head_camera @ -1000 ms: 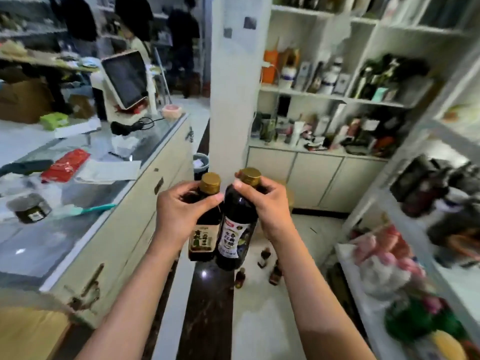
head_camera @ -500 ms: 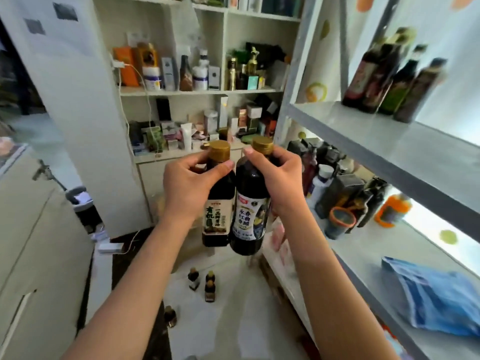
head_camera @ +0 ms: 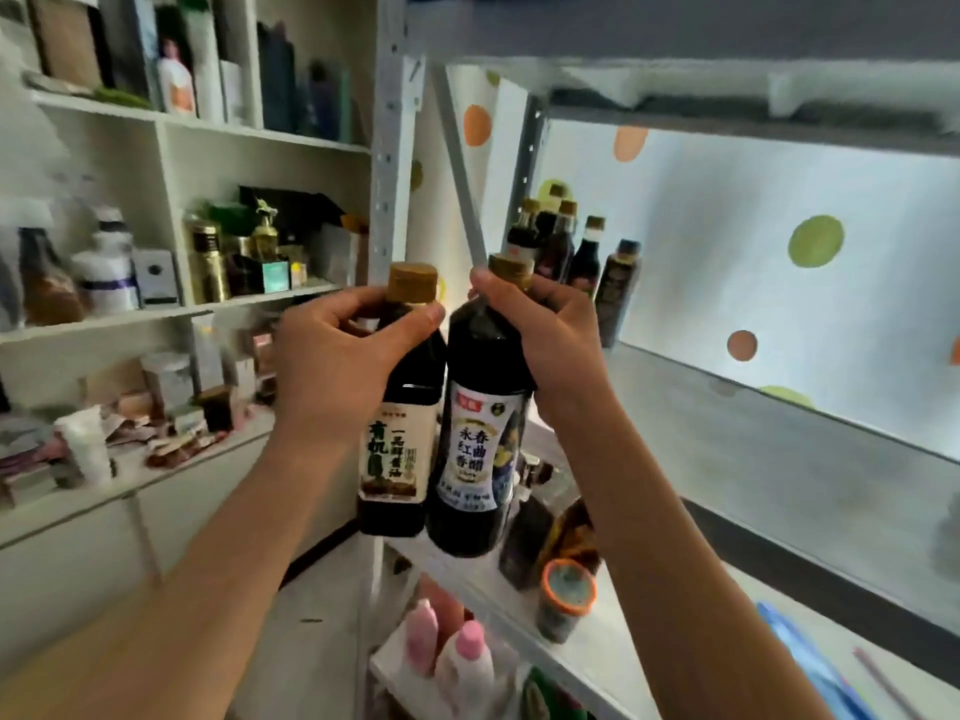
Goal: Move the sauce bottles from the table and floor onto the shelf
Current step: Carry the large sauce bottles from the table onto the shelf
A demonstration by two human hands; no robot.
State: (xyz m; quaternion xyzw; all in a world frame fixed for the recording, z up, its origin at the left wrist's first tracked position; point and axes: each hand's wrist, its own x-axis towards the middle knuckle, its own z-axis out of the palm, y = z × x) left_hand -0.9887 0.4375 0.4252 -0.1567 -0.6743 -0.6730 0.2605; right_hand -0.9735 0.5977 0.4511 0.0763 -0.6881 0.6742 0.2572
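My left hand [head_camera: 332, 366] grips the neck of a dark soy sauce bottle [head_camera: 397, 459] with a gold cap and a cream label. My right hand [head_camera: 550, 340] holds a rounder dark vinegar bottle [head_camera: 478, 459] with a blue and white label by its neck. Both bottles hang upright, side by side and touching, in front of the grey metal shelf [head_camera: 753, 433]. Several dark sauce bottles [head_camera: 571, 252] stand at the far left end of that shelf board, just behind my right hand.
A grey upright post [head_camera: 387, 163] marks the shelf's left corner. Lower shelf boards hold dark bottles, an orange-rimmed jar [head_camera: 566, 600] and pink items [head_camera: 447, 641]. White cabinet shelves [head_camera: 182, 304] full of bottles and boxes stand to the left. Another shelf board [head_camera: 727, 122] runs overhead.
The view has swung up and right towards the grey shelf. Both hands have lifted the two bottles to the level of the board with the sauce bottles; the floor is out of view.
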